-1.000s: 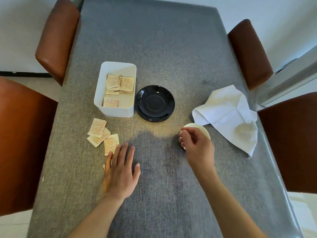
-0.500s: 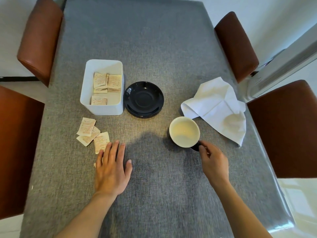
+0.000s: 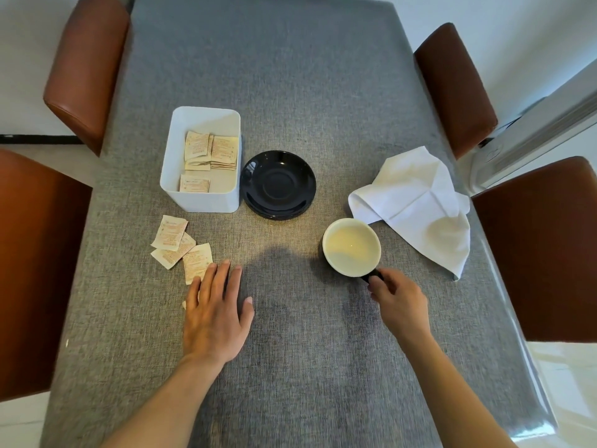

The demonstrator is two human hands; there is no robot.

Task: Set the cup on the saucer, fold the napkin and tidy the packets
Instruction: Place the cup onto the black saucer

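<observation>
A cup (image 3: 351,246), white inside and dark outside, stands upright on the grey table, right of centre. My right hand (image 3: 399,299) pinches its dark handle at the near right side. The empty black saucer (image 3: 279,184) lies beyond and left of the cup, apart from it. A crumpled white napkin (image 3: 416,205) lies to the right, its edge close to the cup. Three loose beige packets (image 3: 181,245) lie at the left. My left hand (image 3: 214,313) rests flat on the table, fingers spread, fingertips over the nearest packet's edge.
A white rectangular box (image 3: 202,198) holding several packets stands left of the saucer, almost touching it. Brown leather chairs (image 3: 87,66) flank both long sides of the table (image 3: 290,76). The right table edge lies just beyond the napkin.
My right hand came off the top of the cup and went round to its near right side, where it now pinches the handle. My left hand stayed flat.
</observation>
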